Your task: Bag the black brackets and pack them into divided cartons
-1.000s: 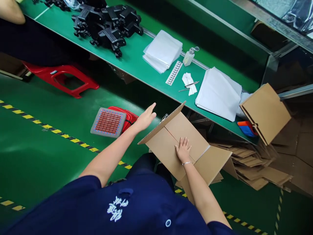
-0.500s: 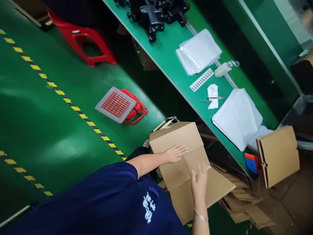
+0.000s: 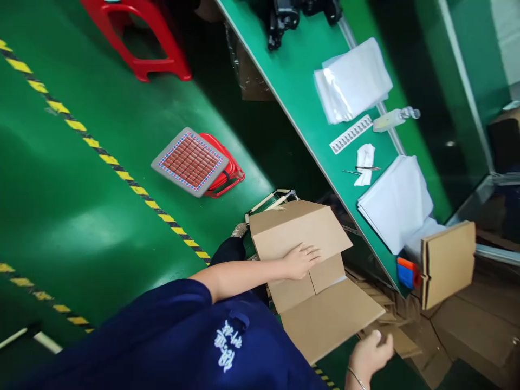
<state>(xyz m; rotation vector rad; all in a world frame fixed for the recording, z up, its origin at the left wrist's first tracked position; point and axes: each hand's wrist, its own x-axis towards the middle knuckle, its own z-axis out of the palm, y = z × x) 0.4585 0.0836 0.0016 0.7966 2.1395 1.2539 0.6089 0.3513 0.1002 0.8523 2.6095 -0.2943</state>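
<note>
My left hand lies flat with its fingers stretched out, on the upper long flap of a brown cardboard box. Under that flap, two shorter flaps meet at a seam. The lower long flap is spread outward. Beyond the lower flap's corner, my right hand is in the air off the box, its thumb and fingers apart and nothing in it. A bit of white shows at the edge of a short flap.
A green workbench runs diagonally, bearing white sheets, plastic bags, a bottle, tweezers and black parts. Folded cardboard stands at its end. Red stools and a patterned cushion are to the left.
My right hand has moved off the box, down and to the right. The upper long flap has tipped further over the short flaps, with my left hand on it. The view has shifted slightly.
</note>
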